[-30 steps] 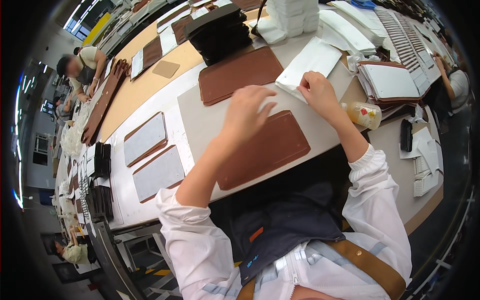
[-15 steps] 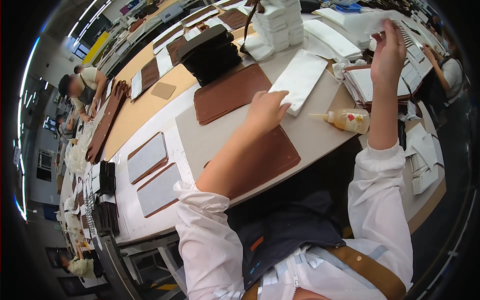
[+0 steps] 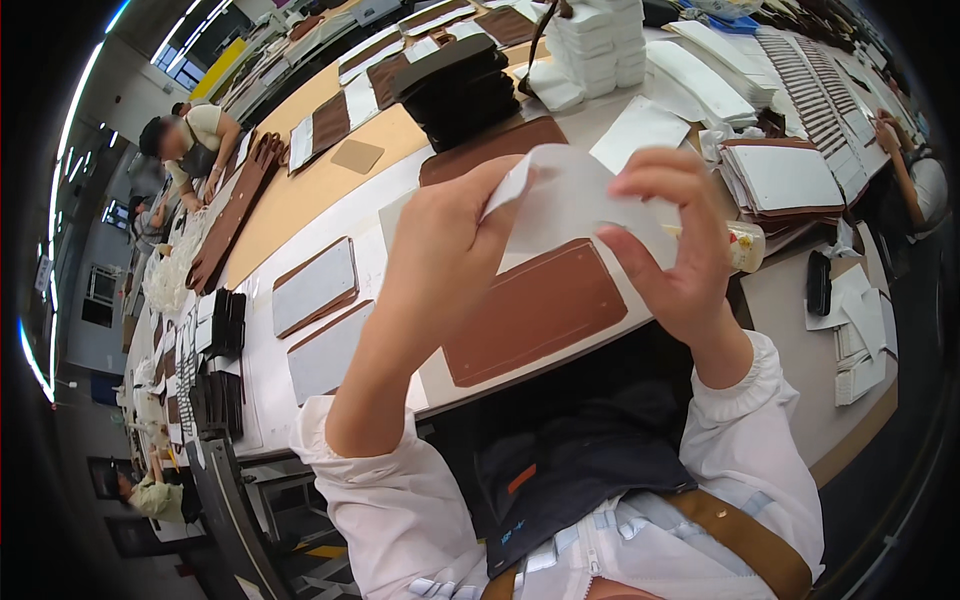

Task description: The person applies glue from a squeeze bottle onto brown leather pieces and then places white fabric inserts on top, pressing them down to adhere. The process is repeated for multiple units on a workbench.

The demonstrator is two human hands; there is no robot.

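Observation:
A thin, whitish see-through sheet (image 3: 565,200) is held up in front of me, bowed between my two hands. My left hand (image 3: 445,240) pinches its left edge, with the thumb on the near side. At the sheet's right part, the curved fingers and thumb of my right hand (image 3: 680,235) hold it loosely, the fingertips spaced apart. Below lies a brown flat panel (image 3: 535,310) with a line around its border, near the table's front edge. Behind the sheet, another brown panel (image 3: 540,137) is partly hidden. A white sheet (image 3: 640,132) rests beyond my right fingers.
A glue bottle (image 3: 746,245) is partly behind my right hand. Black folded pieces (image 3: 455,90) and white bundles (image 3: 600,45) are stacked at the back. Grey-faced panels (image 3: 315,285) lie to the left. At right sits a white-and-brown stack (image 3: 785,180). Co-workers are at both sides.
My right hand has come down from the upper right with the thin sheet. My left hand has lifted off the brown panels and taken the sheet's left edge. The view has shifted slightly.

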